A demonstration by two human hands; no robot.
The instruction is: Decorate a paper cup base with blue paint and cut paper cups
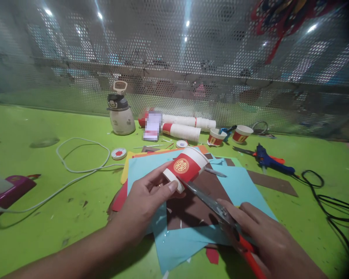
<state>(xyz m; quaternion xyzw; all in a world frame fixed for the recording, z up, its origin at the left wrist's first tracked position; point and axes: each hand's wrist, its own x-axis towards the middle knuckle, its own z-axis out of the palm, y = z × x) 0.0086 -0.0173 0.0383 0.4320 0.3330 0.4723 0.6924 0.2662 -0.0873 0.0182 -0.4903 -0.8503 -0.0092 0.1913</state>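
Scissors [224,214] were gripped by right hand [266,234] at cup [182,164] held in left hand [147,203]; cutting seemed in hand, steady snip needed.

Left hand [145,197] is bare, slim-fingered, thumbnail [172,185] showing; left forearm [84,244] is slender and uncovered to the frame's edge. Right hand [263,232] is bare too, ungloved, wrist [301,257] uncovered.

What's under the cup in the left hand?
Below the cup, there's brown paper lying on blue paper. The patch covered by the cup and left hand can't be seen.
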